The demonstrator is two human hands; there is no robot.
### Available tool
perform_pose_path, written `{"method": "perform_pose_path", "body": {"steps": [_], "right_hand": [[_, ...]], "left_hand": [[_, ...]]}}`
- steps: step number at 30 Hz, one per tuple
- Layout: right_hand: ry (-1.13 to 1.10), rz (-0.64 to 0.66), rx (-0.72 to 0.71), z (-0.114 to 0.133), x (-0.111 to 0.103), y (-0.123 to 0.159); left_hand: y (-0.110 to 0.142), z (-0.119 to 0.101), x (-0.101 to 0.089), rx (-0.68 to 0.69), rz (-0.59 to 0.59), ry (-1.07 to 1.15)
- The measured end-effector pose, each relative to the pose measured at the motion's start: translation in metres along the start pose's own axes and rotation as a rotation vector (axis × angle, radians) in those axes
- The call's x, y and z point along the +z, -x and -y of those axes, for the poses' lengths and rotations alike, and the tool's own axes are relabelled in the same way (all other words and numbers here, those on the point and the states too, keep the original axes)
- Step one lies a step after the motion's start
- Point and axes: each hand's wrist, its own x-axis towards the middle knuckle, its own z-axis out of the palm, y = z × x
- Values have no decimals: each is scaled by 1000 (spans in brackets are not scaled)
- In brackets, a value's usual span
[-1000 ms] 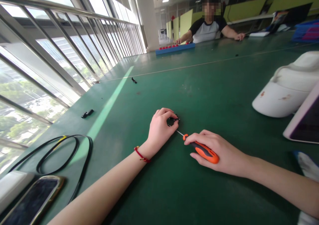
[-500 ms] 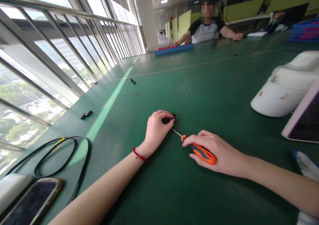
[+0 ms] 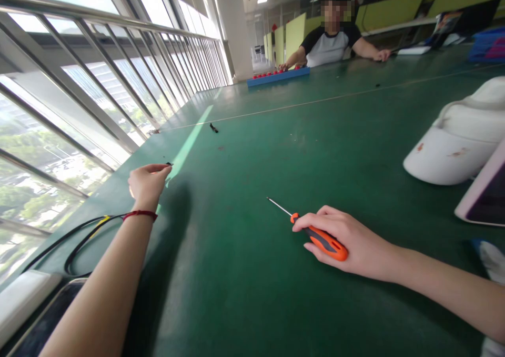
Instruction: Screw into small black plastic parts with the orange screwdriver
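Observation:
My right hand (image 3: 347, 241) rests on the green table (image 3: 276, 151), closed round an orange and black screwdriver (image 3: 319, 238) whose thin shaft points up and left. My left hand (image 3: 148, 184) is raised over the table's left side, fingers pinched on a small black part (image 3: 169, 164). A red cord bracelet (image 3: 139, 216) is on that wrist. The two hands are far apart.
A black cable loop (image 3: 84, 233) and a phone (image 3: 51, 315) lie near the left edge by the window rail. A white helmet-like shell (image 3: 457, 136) and a tablet (image 3: 483, 194) stand at right. Another person (image 3: 333, 43) sits at the far end by a blue tray (image 3: 278, 76).
My left hand has lifted the small black part away from the screwdriver tip and carried it far to the left. The right hand and screwdriver have stayed put.

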Motion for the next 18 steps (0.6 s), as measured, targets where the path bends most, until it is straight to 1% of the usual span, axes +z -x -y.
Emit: {"method": "perform_pose_path", "body": {"steps": [1,3,6,9,10,12,15,16,18], "right_hand": [[-2,-4,1,0,0,0],[-2,-15,0,-1,1,0],[4,-23,-3,-2,2,0],[-3,-15,-4,-2,2,1],[-3,-13,-4,-3,2,1],[5,-12,-6,-2,2,2],[15,-13,-11,-2,2,2],[15,-11,-11,-2,2,1],[11,-6,-6,-2,1,1]], "left_hand": [[-4,8,-6,-75,-34,-19],[-7,19,-15,-174,-24,-26],[-10,24,-21,-263,68,-18],[-12,24,-25,-283,137,-16],[-12,23,-26,-283,143,-10],[-12,22,-28,-279,112,7],[-9,22,-29,-291,29,44],[-8,23,-29,-307,20,61],[-6,25,-28,-331,40,99]]}}
